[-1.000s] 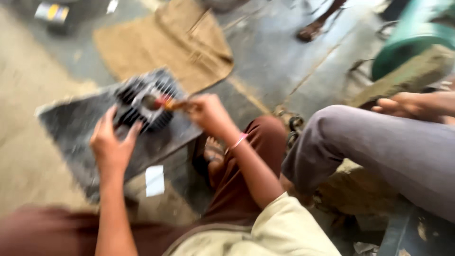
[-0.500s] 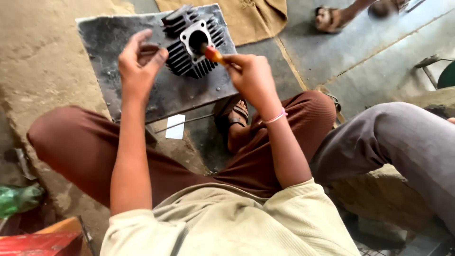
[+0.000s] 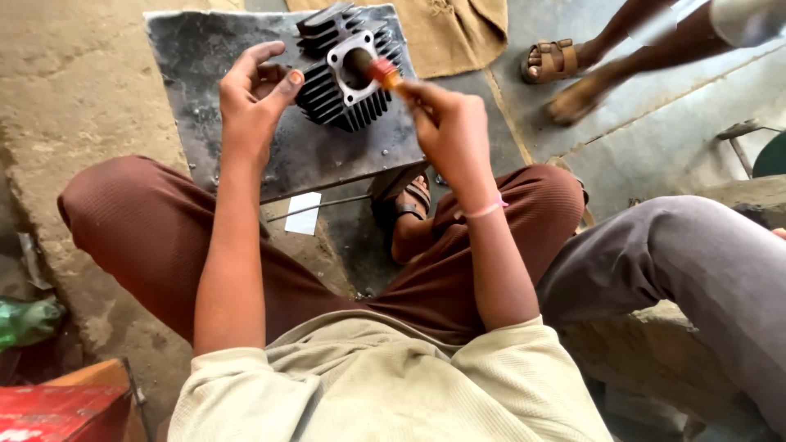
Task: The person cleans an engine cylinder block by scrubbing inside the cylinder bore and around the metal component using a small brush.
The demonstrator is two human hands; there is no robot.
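A dark finned engine cylinder (image 3: 340,69) lies on a grey metal plate (image 3: 205,61) on the ground in front of my crossed legs. My left hand (image 3: 252,98) rests against the cylinder's left side, fingers curled, steadying it. My right hand (image 3: 446,123) grips a small tool with an orange-red handle (image 3: 383,72). Its tip reaches into the cylinder's round bore. I sit in brown trousers and a pale shirt.
A brown cloth (image 3: 454,29) lies beyond the plate. Another person's sandalled feet (image 3: 565,69) stand at the upper right, and a grey-trousered leg (image 3: 696,262) sits close on my right. A white paper scrap (image 3: 304,211), a thin rod (image 3: 315,209) and a red box (image 3: 57,409) lie nearby.
The view has tipped down and steadied, bringing my lap into view. Both hands stay at the cylinder, the tool still at its bore.
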